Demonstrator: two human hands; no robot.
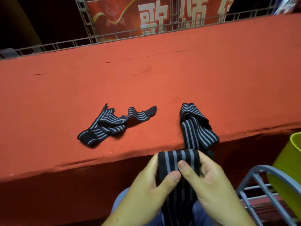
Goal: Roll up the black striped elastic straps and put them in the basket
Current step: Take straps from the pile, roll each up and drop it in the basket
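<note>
1. Rolling seems just begun: the left hand (151,181) and right hand (206,181) hold one strap (179,159) just below the front edge of the red ledge (146,79). Both thumbs press on its striped face and the fingers curl behind, clamped on it.
2. Holding it flat and taut between the two hands likely keeps the turns square as the band winds up.
3. Its loose length (195,124) lies folded on the ledge at the front edge, to the right, and trails over the lip to the hands, so it can feed in freely.
4. A second strap (110,124) lies crumpled near the front edge, left of the first and apart from it, not yet rolled.
5. A yellow-green container (290,160), probably the basket, stands at the far right, below the ledge and behind a grey metal frame (260,185). Its inside is hidden, so I cannot tell what it holds.
</note>
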